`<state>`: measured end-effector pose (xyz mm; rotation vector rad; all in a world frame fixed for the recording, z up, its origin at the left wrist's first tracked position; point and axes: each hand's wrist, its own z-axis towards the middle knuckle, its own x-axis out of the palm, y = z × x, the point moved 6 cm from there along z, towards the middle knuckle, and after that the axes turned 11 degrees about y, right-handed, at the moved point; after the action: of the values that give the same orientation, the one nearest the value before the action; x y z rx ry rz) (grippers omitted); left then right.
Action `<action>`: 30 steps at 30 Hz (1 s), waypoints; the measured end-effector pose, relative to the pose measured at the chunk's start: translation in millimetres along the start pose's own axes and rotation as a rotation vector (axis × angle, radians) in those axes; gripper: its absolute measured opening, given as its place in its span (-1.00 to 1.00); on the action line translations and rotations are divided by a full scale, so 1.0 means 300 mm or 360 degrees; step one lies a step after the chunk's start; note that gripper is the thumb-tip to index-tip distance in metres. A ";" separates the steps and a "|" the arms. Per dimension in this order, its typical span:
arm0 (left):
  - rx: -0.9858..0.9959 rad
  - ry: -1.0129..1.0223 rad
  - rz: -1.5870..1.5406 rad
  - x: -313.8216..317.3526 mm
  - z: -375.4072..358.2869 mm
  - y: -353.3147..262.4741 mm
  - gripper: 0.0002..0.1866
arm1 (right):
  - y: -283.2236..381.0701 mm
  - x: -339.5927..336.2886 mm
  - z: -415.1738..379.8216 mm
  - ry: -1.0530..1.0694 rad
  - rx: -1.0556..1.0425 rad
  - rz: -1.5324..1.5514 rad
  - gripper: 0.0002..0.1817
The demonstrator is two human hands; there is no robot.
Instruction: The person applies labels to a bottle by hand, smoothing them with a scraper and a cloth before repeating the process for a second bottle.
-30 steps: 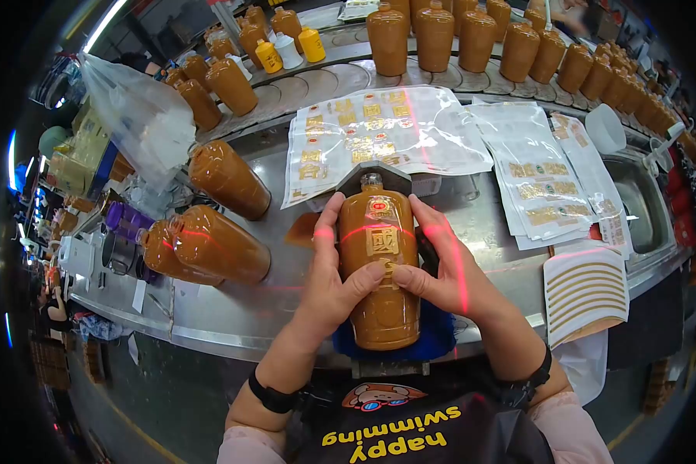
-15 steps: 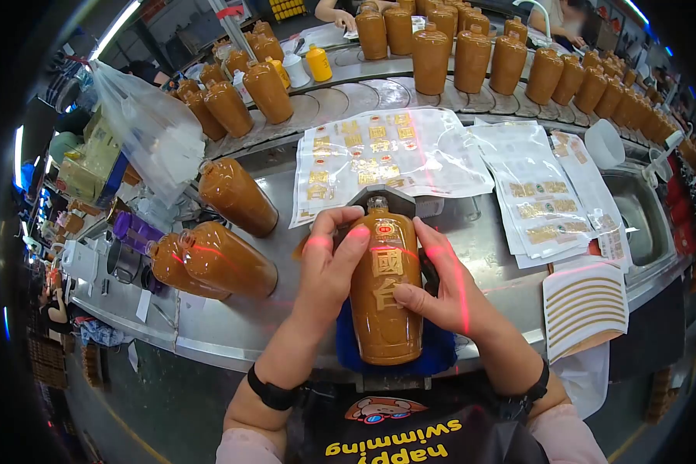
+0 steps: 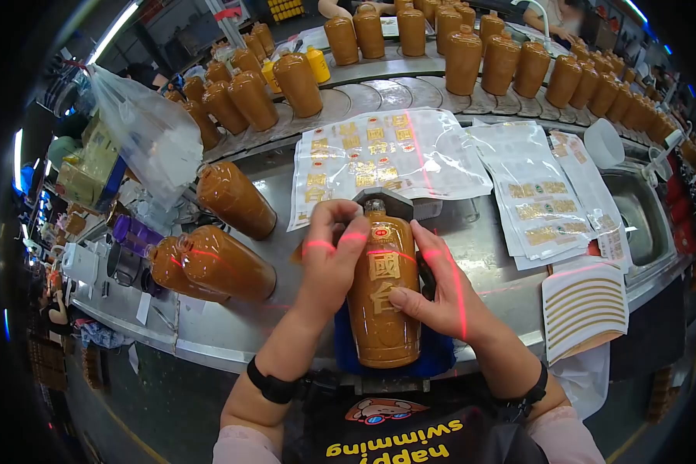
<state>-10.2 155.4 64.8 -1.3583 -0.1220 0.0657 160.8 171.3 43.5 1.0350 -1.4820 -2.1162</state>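
A glossy brown bottle [image 3: 385,336] lies tilted in a dark holder [image 3: 397,206] over a blue pad [image 3: 438,352], its neck pointing away from me. Its front bears a small red emblem and two large gold characters. My right hand [image 3: 450,300] grips the bottle's right side, thumb pressed by the lower character. Beside the left shoulder of the bottle, my left hand [image 3: 331,255] is closed, its thumb and index finger drawn together; whatever is between them is too small to make out. Red laser lines cross both hands and the bottle.
Behind the bottle lies a sheet of gold character stickers [image 3: 448,174]. More label sheets [image 3: 530,193] and a sheet of curved gold strips [image 3: 585,309] are at right, near a sink [image 3: 640,213]. Brown bottles [image 3: 232,267] stand at left; others ride a conveyor [image 3: 379,97] at the back.
My left hand has drawn its fingers together and lifted slightly from the bottle's shoulder. My right hand stays on the bottle. The bottles on the conveyor have shifted along it.
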 end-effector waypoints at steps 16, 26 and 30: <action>0.0411 0.0197 0.0553 -0.017 -0.012 -0.054 -0.65 | 0.004 -0.001 -0.003 -0.0007 -0.0009 -0.0028 0.09; 0.0051 0.0117 0.0196 -0.002 0.019 0.023 -0.83 | 0.010 0.000 -0.003 0.0005 0.0023 -0.0016 0.05; 0.0040 0.0136 -0.0005 0.013 0.020 0.012 -0.84 | 0.008 -0.001 -0.004 0.0002 0.0017 0.0001 0.05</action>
<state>-7.0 162.3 62.6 -1.3338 -0.0512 0.0064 161.4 169.8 45.5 1.0393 -1.4946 -2.1087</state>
